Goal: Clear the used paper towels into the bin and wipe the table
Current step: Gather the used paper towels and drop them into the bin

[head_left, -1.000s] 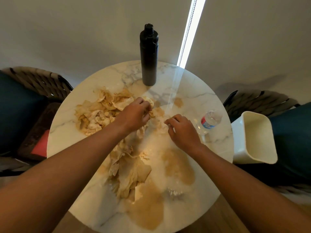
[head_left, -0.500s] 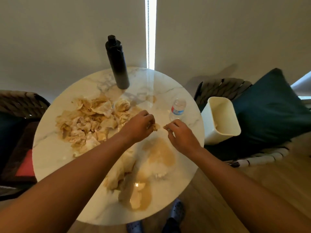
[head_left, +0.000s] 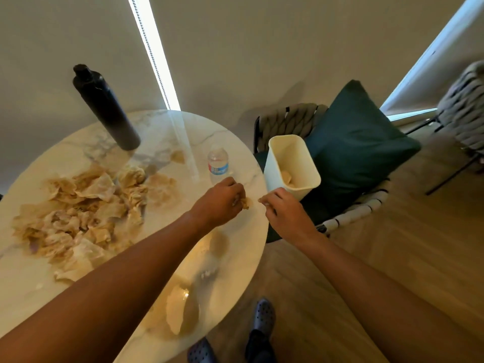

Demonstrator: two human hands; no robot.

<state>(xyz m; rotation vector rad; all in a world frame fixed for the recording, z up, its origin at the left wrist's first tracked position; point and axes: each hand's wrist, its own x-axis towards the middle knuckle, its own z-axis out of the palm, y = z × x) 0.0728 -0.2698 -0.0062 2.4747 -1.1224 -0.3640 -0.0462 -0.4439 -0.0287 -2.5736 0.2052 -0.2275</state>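
Forearms reached in from the bottom edge of the head view, both cut off by the frame before the elbows. The left hand (head_left: 222, 199) lay knuckles up over the table (head_left: 243, 158) near its 3 o'clock rim, fingers curled down and pinching a small soggy scrap (head_left: 246, 203) of paper towel. The right hand (head_left: 284, 213) hung just past the rim, beside the scrap, fingers curled with thumb and forefinger tips drawn together; whether they pinched anything was too small to tell.

The left arm hid part of the table and of the brown spill (head_left: 183, 315) near 6 o'clock. The heap of used paper towels (head_left: 78, 218) sprawled across the 9 o'clock half, its long axis running roughly from 7 toward 1 o'clock. The bin (head_left: 290, 166) stood on a chair (head_left: 353, 208) off the table's 3 o'clock side, mouth tilted toward the camera, long axis leaning up toward 11 o'clock, with a pale wad visible inside. A black bottle (head_left: 104, 106) stood near 11 o'clock and a small water bottle (head_left: 218, 163) near 2 o'clock. Motion blur softened every edge.
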